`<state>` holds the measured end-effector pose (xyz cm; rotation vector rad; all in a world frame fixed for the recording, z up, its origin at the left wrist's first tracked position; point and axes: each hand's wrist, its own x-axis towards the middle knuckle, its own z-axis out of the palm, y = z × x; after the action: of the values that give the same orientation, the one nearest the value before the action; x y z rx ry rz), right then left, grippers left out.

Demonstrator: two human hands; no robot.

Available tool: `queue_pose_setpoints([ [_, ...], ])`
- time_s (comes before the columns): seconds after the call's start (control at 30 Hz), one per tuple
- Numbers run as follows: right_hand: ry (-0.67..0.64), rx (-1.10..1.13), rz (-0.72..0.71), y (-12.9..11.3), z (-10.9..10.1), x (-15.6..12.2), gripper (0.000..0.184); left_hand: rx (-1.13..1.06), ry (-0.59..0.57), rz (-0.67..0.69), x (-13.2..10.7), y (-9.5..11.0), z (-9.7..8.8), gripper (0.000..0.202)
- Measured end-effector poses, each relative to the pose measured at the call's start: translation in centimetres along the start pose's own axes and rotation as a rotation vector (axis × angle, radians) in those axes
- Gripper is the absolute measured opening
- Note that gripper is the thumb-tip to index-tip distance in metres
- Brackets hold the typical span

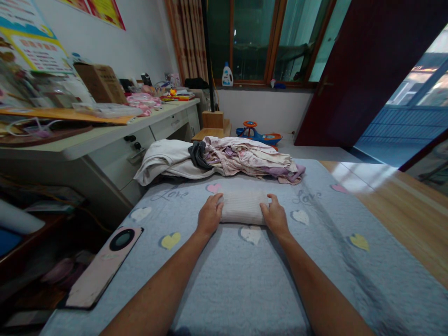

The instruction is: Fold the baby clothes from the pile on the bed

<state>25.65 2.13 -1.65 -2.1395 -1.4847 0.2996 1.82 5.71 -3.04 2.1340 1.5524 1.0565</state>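
Observation:
A pale, ribbed piece of cloth (243,208), folded into a small rectangle, lies on the blue bedspread (238,284). My left hand (210,213) grips its left end, thumb on the near side and fingers at the far edge. At the opposite end my right hand (275,214) holds the cloth in the same way. What kind of garment or cloth it is cannot be made out. Beyond it sits a heap of crumpled clothes: a light grey garment (168,158), a dark grey piece (199,155) and pinkish patterned clothing (245,156).
On the bed's left edge lies a pink phone (105,268). A cluttered desk (105,135) runs along the left wall. Past the bed are a blue ride-on toy (261,136), a detergent bottle (227,75) on the sill and a dark door (336,70).

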Motion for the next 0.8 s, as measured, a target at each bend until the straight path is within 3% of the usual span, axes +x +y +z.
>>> queue_pose_setpoints([
  [0.2,0.003,-0.038,-0.032,0.0,-0.1,-0.4,0.044,-0.026,0.018,0.08,-0.2,0.3,-0.2,0.037],
  [0.4,-0.011,-0.071,-0.02,-0.3,-0.2,-0.5,0.046,0.079,-0.094,-0.039,-0.2,0.2,-0.1,0.034],
  [0.57,-0.012,-0.102,-0.023,-0.6,-0.2,-0.7,0.045,0.215,-0.084,-0.061,-0.2,0.6,-0.3,0.032],
  [0.7,0.018,-0.122,-0.044,-0.7,-0.1,-0.9,0.043,0.365,-0.026,-0.022,-0.2,1.1,-0.7,0.029],
  [0.8,0.036,-0.125,-0.059,-0.6,0.1,-1.0,0.042,0.381,-0.031,0.084,0.0,2.2,-0.8,0.029],
])
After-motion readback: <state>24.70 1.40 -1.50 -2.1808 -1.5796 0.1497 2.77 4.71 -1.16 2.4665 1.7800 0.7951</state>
